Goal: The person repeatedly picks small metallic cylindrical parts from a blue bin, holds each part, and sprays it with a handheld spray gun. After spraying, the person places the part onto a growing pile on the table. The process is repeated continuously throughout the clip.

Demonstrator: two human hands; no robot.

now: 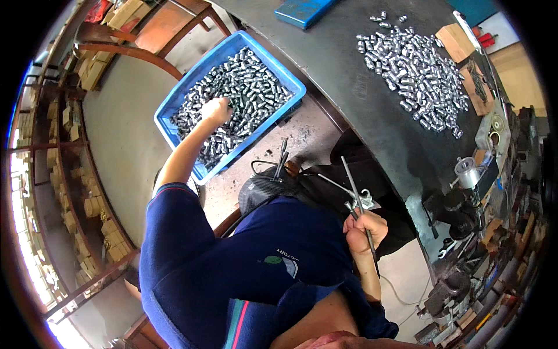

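Observation:
My left hand (217,111) reaches over a blue plastic bin (298,87) full of small metal cylindrical parts (244,87). Its fingers are bunched down against the parts, so whatever they hold is hidden. In front of my body on the right, my right hand (367,230) is closed round a long thin dark metal rod (352,179) with a tapering end. A small metal cylindrical part (350,206) shows at the fingertips of that same hand. On the dark bench (325,58) to the right lies a spread heap of similar shiny metal parts (415,75).
A blue flat case (302,11) lies at the bench's far edge. Wooden blocks (455,42), a metal fixture (467,168) and wrenches (446,249) crowd its right side. A black bag (261,192) sits near my lap. A wooden chair (157,35) and shelves of boxes (70,192) stand left.

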